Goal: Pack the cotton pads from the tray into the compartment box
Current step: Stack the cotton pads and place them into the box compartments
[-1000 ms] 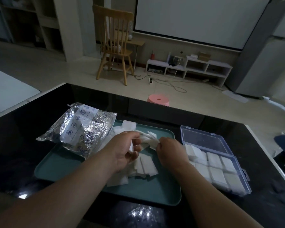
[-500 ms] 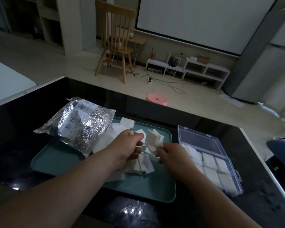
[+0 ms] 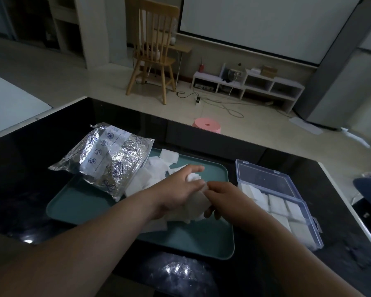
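Two hands, one bunch of cotton pads (image 3: 197,203)

The left hand (image 3: 178,190) and the right hand (image 3: 226,198) meet over the green tray (image 3: 73,210). Both grip the same soft bunch, and the right hand's fingers curl around it. More loose pads lie on the tray. The clear compartment box (image 3: 266,181) sits just beside the tray on the right, lid open, with pads inside. A shiny foil bag (image 3: 107,159) lies over the tray's far left edge on the black table (image 3: 19,168)

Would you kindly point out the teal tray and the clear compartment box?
teal plastic tray (image 3: 191,243): head view, bare floor near its front edge.
clear plastic compartment box (image 3: 263,179): head view, its open lid.
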